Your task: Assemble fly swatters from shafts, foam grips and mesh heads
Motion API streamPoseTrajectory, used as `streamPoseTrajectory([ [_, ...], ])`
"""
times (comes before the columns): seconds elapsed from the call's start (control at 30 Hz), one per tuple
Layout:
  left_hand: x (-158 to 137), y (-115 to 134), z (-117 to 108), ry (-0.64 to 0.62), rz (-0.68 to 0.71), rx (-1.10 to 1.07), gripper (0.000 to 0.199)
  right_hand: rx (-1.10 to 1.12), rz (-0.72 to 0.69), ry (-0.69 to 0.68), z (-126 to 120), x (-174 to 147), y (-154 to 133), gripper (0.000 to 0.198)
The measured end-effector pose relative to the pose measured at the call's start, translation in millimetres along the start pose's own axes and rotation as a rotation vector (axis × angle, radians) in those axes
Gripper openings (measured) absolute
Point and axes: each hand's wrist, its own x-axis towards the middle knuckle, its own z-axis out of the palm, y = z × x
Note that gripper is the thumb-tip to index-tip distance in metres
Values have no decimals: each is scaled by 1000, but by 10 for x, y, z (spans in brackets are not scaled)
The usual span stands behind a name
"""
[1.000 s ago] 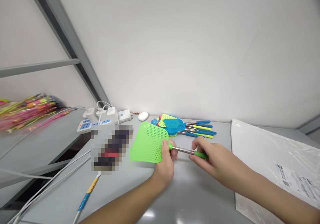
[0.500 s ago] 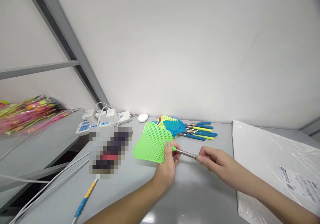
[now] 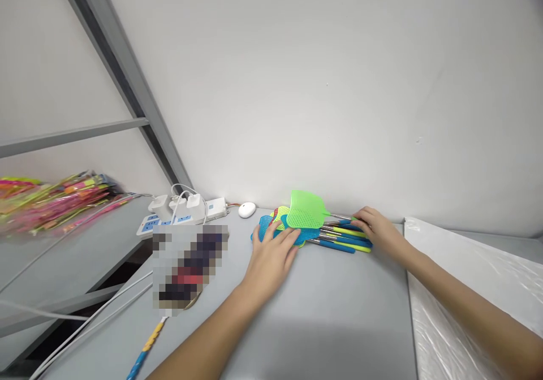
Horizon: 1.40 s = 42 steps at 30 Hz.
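A bright green fly swatter [image 3: 307, 209] lies over a pile of fly swatters [image 3: 311, 235] with blue, yellow and red heads. Its thin metal shaft runs right to my right hand [image 3: 375, 230], whose fingers are closed round the handle end, which they hide. My left hand [image 3: 271, 255] rests palm down with spread fingers on the blue and yellow heads at the pile's left, gripping nothing. Blue and yellow handles [image 3: 345, 243] fan out to the right, just below my right hand.
A power strip [image 3: 150, 225] with white plugs and a white oval device [image 3: 246, 210] stand along the wall. Left of my arm lies a blurred-out object [image 3: 190, 272] with a blue and yellow cable [image 3: 148, 343]. A white plastic bag [image 3: 449, 289] lies right; colourful wrapped items [image 3: 63, 202] lie left.
The green fly swatter has moved up and right, onto the pile. My left hand let go of it and now lies on the pile; my right hand moved towards the wall with it.
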Motion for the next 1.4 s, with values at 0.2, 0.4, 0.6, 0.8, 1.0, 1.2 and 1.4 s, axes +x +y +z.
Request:
streamPoseTrajectory([
  [0.2, 57, -184, -68, 81, -56, 87, 17, 25, -43, -80, 154, 188, -64, 29],
  [0.4, 49, -69, -78, 72, -89, 101, 24, 93, 16, -183, 193, 200, -127, 29],
  [0.6, -6, 5, 28, 25, -63, 74, 47, 52, -17, -270, 196, 154, -271, 52],
  [0.8, -78, 163, 91, -45, -4, 90, 59, -162, -171, -241, 301, -36, -487, 78],
  [1.0, -157, 278, 233, -75, 65, 136, 66, -222, -266, -199, 354, -179, -588, 65],
  [1.2, -173, 250, 280, -102, 57, 179, 61, -374, -237, -149, 358, -330, -645, 71],
  [1.4, -253, 506, 44, -169, 263, 18, 46, -413, -108, -86, 291, -933, -799, 71],
])
